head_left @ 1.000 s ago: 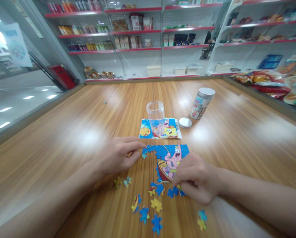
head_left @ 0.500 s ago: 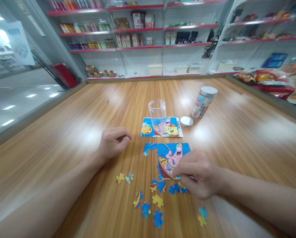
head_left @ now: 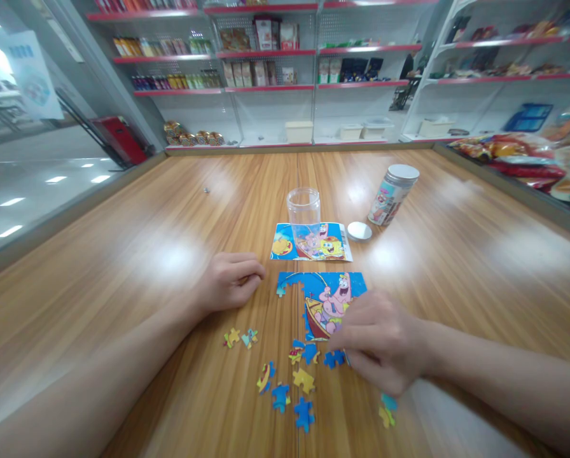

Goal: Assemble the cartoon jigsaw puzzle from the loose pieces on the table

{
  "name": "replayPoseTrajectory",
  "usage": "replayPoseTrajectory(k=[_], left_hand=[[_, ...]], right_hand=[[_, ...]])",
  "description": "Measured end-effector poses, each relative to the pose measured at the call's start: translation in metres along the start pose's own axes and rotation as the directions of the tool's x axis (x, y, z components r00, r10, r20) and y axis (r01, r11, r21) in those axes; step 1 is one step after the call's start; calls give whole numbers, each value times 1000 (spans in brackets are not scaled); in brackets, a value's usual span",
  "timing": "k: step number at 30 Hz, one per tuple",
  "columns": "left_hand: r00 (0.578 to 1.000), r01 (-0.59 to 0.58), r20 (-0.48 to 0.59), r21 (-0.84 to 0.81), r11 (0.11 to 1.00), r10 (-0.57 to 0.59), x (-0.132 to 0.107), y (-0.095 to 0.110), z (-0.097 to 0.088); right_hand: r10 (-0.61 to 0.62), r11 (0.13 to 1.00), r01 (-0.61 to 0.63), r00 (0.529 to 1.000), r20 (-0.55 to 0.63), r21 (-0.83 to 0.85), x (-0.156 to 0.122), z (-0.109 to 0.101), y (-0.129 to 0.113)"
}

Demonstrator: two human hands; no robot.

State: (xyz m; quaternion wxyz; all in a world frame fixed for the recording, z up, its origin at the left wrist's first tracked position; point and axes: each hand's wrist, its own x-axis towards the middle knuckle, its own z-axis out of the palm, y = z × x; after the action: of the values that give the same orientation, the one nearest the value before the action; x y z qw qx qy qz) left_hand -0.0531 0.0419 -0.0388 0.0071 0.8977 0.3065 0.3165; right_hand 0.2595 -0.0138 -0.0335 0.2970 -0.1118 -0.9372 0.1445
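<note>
A partly joined jigsaw puzzle [head_left: 316, 289] lies before me, showing a pink starfish character in a boat on blue. My right hand [head_left: 385, 340] rests over its lower right corner, fingers bent and pressed together; whatever lies beneath the fingertips is hidden. My left hand [head_left: 232, 280] is curled closed on the table, left of the puzzle, with nothing visible in it. Loose pieces are scattered nearer me: a blue piece [head_left: 333, 359] by my right fingertips, a yellow piece [head_left: 304, 380], another blue piece [head_left: 305, 415] and several others.
Behind the puzzle lies a printed picture sheet [head_left: 280, 245] with a clear plastic jar [head_left: 304, 207] standing on it. A round silver lid [head_left: 359, 231] and a labelled canister [head_left: 392, 194] are at its right. Snack packets [head_left: 509, 159] lie beyond the table's right edge.
My left hand has shifted slightly right, towards the puzzle. My right hand has moved a little left and down, now covering the blue and yellow piece that showed beside its fingers.
</note>
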Motion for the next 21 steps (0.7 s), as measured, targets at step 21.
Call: replayPoseTrajectory(k=[21], left_hand=[[1000,-22,6,12,1000,22,1,1,0]], right_hand=[[-68,995,90,919,389,-40,5,10,-43]])
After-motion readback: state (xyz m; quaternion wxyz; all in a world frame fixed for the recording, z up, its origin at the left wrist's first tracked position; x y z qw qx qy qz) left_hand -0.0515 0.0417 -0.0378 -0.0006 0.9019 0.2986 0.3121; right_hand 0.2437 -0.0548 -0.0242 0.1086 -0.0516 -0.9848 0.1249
